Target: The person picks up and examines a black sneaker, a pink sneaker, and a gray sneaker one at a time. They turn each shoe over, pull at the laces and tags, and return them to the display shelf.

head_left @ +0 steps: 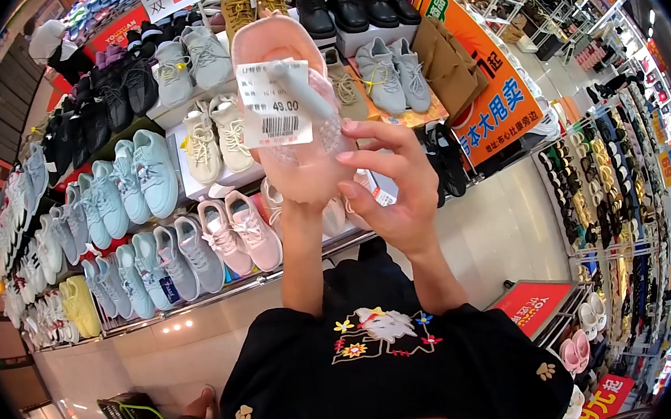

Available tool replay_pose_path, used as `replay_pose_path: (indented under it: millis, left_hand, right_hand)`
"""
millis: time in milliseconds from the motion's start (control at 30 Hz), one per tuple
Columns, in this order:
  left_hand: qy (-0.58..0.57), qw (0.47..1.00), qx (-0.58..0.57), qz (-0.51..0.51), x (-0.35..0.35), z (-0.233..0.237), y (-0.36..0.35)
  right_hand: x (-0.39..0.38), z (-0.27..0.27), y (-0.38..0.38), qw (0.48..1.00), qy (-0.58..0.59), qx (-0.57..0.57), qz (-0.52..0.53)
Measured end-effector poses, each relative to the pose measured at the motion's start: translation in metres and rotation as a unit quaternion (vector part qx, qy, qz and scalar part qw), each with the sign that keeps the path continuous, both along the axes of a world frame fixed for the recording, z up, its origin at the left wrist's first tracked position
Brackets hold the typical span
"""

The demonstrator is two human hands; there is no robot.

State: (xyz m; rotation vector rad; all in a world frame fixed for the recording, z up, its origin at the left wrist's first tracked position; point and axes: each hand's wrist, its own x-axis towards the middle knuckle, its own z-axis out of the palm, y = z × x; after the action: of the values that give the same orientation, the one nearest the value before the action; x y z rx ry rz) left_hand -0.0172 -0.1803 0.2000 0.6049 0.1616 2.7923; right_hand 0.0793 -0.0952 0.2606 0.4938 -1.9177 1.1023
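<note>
A pale pink slip-on sandal (277, 39) is held up in front of me, with a glittery, see-through strap and a whitish tube-like piece across it. A white price tag (277, 103) reading 49.00 lies over its middle. My left hand (303, 208) supports the sandal from below and behind; most of its fingers are hidden by the shoe. From the right, my right hand (393, 184) touches the sandal's side edge with bent fingertips and thumb. Pink sneakers (241, 230) stand on the rack just below and left of the sandal.
A tiered shoe rack (190, 282) runs ahead and left, with light blue sneakers (155, 173) and black boots (361, 4). An orange sign (502, 107) and brown paper bag (446, 60) stand right. A shelf of sandals (605, 186) is farther right. Tiled floor (479, 213) lies between.
</note>
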Motion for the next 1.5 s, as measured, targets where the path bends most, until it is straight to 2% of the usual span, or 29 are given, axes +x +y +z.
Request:
replay_pose_path:
  millis: [167,233,267,333,367,433,567,667,867,933,967,1000,1033,1067,1133,1167,1233,1267,1333,1367,1400,1433,1467,1500]
  left_hand:
    - [0.018,0.995,-0.074,0.060,0.006,0.010,0.000]
    - [-0.006,0.998,-0.062,-0.032,0.014,0.018,-0.005]
    - [-0.007,0.998,-0.062,-0.032,0.012,0.016,-0.006]
    - [0.090,0.972,0.108,-0.187,0.008,0.013,-0.007]
    - [0.090,0.972,0.108,-0.186,0.011,0.014,-0.008]
    - [-0.021,0.997,-0.027,-0.064,0.019,0.020,-0.010]
    - [-0.008,0.995,0.009,-0.097,0.019,0.018,-0.012]
    - [0.014,0.997,-0.054,-0.062,0.017,0.006,-0.014]
    - [0.071,0.983,-0.033,-0.168,0.010,-0.004,-0.023]
    - [-0.007,0.967,0.124,-0.224,0.020,0.021,-0.018]
    - [-0.008,0.967,0.124,-0.225,0.024,0.030,-0.018]
    - [0.003,0.991,0.012,-0.132,0.029,0.039,-0.019]
    - [0.015,0.994,-0.099,-0.037,0.031,0.043,-0.018]
    - [0.014,0.994,-0.099,-0.040,0.029,0.039,-0.016]
    - [0.048,0.980,0.112,-0.155,0.020,0.023,-0.011]
    - [0.046,0.980,0.114,-0.156,0.015,0.017,-0.009]
    - [0.155,0.961,0.121,-0.197,0.008,0.011,-0.008]
    - [0.154,0.960,0.122,-0.198,0.012,0.009,-0.010]
    - [-0.013,0.995,-0.016,-0.102,0.023,0.010,-0.017]
    - [-0.014,0.994,-0.016,-0.104,0.017,-0.009,-0.018]
    - [-0.061,0.995,0.001,-0.076,0.007,-0.044,-0.018]
    - [-0.108,0.993,0.018,-0.048,0.006,-0.044,-0.016]
    - [-0.109,0.993,0.018,-0.051,0.009,-0.044,-0.015]
    - [-0.042,0.986,0.065,-0.150,0.021,-0.006,-0.016]
  right_hand:
    - [0.003,0.002,-0.001,0.999,0.024,0.027,-0.015]
    - [0.005,0.007,-0.001,0.996,0.024,0.075,-0.032]
    - [0.005,0.007,-0.001,0.996,0.023,0.075,-0.031]
    - [0.005,0.006,-0.001,0.995,0.036,0.090,-0.023]
    - [0.005,0.006,-0.001,0.995,0.036,0.090,-0.023]
    - [0.003,0.004,-0.003,0.992,0.088,0.090,-0.029]
    - [0.005,0.006,-0.004,0.991,0.100,0.086,-0.035]
    - [0.007,0.007,-0.006,0.991,0.095,0.077,-0.048]
    - [0.013,0.014,-0.004,0.989,0.088,0.106,-0.060]
    - [0.013,0.014,0.000,0.981,0.108,0.149,-0.062]
    - [0.013,0.015,0.000,0.981,0.107,0.148,-0.063]
    - [0.013,0.015,0.001,0.979,0.115,0.151,-0.068]
    - [0.014,0.015,0.001,0.978,0.123,0.154,-0.073]
    - [0.014,0.014,0.002,0.978,0.122,0.155,-0.075]
    - [0.015,0.011,0.001,0.976,0.144,0.142,-0.086]
    - [0.015,0.011,0.000,0.976,0.142,0.143,-0.087]
    - [0.019,0.012,-0.002,0.979,0.150,0.095,-0.098]
    - [0.020,0.012,-0.002,0.979,0.149,0.096,-0.099]
    - [0.023,0.013,-0.002,0.976,0.156,0.096,-0.116]
    - [0.024,0.013,-0.002,0.976,0.155,0.097,-0.118]
    - [0.024,0.014,-0.002,0.975,0.161,0.097,-0.120]
    - [0.025,0.014,-0.002,0.973,0.168,0.097,-0.121]
    - [0.027,0.016,-0.002,0.973,0.167,0.098,-0.124]
    - [0.028,0.017,-0.002,0.973,0.167,0.105,-0.121]
